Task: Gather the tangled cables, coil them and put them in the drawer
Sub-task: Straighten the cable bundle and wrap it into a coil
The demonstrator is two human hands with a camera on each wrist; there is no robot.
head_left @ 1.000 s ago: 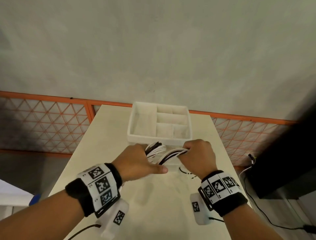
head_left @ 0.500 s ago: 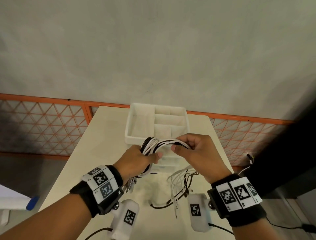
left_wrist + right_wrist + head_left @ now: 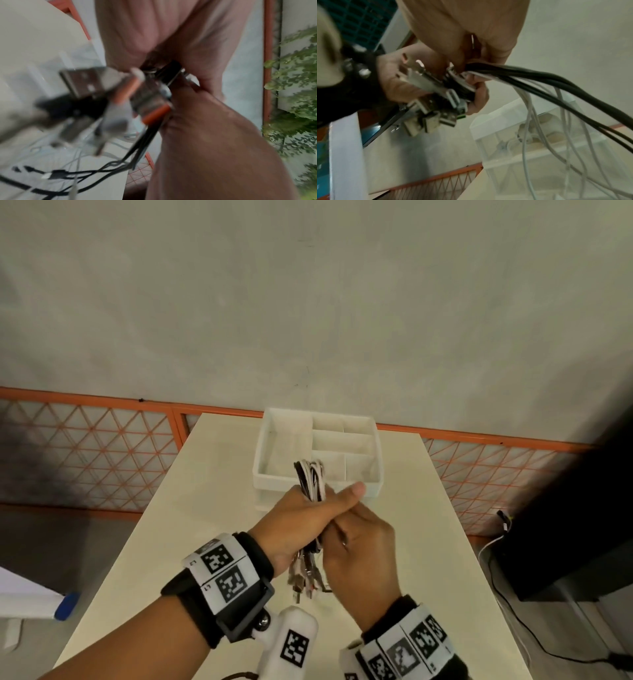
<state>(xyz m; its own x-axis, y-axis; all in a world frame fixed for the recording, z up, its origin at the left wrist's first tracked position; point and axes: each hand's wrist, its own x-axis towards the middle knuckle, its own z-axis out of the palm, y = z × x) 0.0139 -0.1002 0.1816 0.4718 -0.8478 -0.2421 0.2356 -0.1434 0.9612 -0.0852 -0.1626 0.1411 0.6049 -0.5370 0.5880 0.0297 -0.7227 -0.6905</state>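
A bundle of black and white cables (image 3: 311, 477) stands upright in front of the white divided drawer (image 3: 270, 479) on the cream table (image 3: 191, 525). My left hand (image 3: 308, 508) grips the bundle at its middle, thumb laid across it. Just below and touching it, my right hand (image 3: 356, 542) holds the lower strands. Metal plugs (image 3: 303, 580) dangle under both hands. In the left wrist view the plugs (image 3: 102, 94) are blurred and loose cable ends (image 3: 60, 174) trail over the table. In the right wrist view black and white cables (image 3: 556, 83) run from my fist toward the drawer unit (image 3: 539, 128).
An orange mesh fence (image 3: 85, 453) runs behind the table below a grey wall. A black block (image 3: 582, 525) with a floor cable (image 3: 496, 577) stands to the right. A white item with a blue end (image 3: 66, 606) lies to the left, beside the table.
The cable loop was stretched between both hands; now it stands upright in my left fist. My right hand has dropped below the left, and the loose ends have risen off the table.
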